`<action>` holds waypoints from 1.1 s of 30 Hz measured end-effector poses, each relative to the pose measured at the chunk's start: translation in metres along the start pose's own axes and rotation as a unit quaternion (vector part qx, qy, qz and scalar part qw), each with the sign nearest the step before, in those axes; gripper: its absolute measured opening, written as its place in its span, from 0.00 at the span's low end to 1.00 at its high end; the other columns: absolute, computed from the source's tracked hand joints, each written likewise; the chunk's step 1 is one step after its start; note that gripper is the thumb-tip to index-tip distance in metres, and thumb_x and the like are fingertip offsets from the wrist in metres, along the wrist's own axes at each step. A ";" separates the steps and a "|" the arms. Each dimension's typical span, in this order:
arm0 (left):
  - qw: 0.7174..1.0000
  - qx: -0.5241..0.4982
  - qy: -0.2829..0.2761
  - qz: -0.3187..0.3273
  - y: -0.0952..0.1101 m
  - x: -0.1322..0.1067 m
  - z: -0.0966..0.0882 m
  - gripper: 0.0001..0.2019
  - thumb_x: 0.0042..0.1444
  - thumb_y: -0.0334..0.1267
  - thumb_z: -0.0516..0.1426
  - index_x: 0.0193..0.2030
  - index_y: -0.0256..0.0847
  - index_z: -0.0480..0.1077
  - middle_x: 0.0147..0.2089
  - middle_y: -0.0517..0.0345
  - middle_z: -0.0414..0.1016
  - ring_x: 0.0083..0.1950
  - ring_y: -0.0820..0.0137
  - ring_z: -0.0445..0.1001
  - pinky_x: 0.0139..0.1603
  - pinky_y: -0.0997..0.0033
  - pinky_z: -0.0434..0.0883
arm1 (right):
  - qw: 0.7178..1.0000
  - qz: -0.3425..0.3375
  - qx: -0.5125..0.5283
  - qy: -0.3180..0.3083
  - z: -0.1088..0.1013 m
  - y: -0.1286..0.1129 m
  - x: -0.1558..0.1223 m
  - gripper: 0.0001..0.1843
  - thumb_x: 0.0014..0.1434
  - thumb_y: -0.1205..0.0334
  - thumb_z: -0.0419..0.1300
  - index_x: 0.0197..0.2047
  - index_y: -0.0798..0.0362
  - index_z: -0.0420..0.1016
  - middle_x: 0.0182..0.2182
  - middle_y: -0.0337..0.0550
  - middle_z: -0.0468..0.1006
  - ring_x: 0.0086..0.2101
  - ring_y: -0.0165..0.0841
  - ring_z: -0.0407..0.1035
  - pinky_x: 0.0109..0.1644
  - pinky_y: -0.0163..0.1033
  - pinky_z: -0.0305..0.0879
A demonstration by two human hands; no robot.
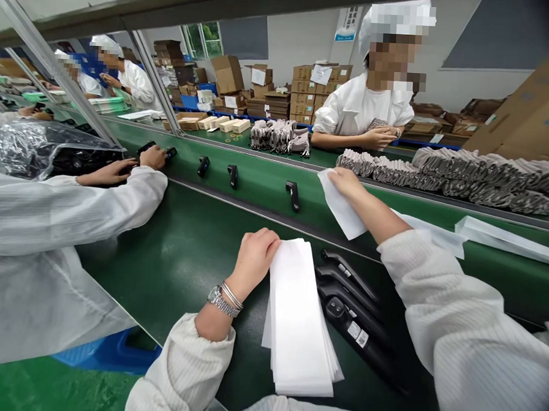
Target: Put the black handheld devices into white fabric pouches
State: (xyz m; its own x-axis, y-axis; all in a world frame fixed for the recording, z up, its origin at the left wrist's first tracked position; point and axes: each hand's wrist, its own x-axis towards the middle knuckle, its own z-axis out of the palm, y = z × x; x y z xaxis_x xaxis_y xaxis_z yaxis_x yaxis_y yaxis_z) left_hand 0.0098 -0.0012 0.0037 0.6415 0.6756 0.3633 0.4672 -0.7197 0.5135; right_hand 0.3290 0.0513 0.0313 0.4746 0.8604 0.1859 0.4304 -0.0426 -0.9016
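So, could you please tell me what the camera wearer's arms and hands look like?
The left hand and right hand wear no gloves. The left sleeve and right sleeve are white, finely striped, with gathered cuffs. The left wrist bears a silver watch and thin bangles.

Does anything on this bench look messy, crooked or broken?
Nothing serious. The stack of white sheets held by the left hand fans out unevenly at its near end. The black devices beside it lie in order, and the right hand holds a single white sheet.
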 end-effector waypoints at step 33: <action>0.977 -0.133 0.160 0.053 0.039 0.007 -0.015 0.05 0.62 0.31 0.54 0.34 0.39 0.67 0.45 0.54 0.65 0.49 0.67 0.67 0.53 0.66 0.66 | 0.886 -0.018 0.199 -0.419 0.047 -0.041 -0.175 0.25 0.57 0.41 0.62 0.41 0.57 0.74 0.38 0.44 0.74 0.39 0.34 0.69 0.45 0.38 0.66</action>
State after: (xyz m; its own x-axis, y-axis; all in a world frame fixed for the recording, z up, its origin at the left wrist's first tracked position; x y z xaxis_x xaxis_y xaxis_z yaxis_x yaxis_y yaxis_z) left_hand 0.0228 -0.0221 0.0376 0.4344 0.6455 0.6282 0.2060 -0.7502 0.6283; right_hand 0.1925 -0.0741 0.0174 -0.3429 0.9393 0.0123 0.0499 0.0313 -0.9983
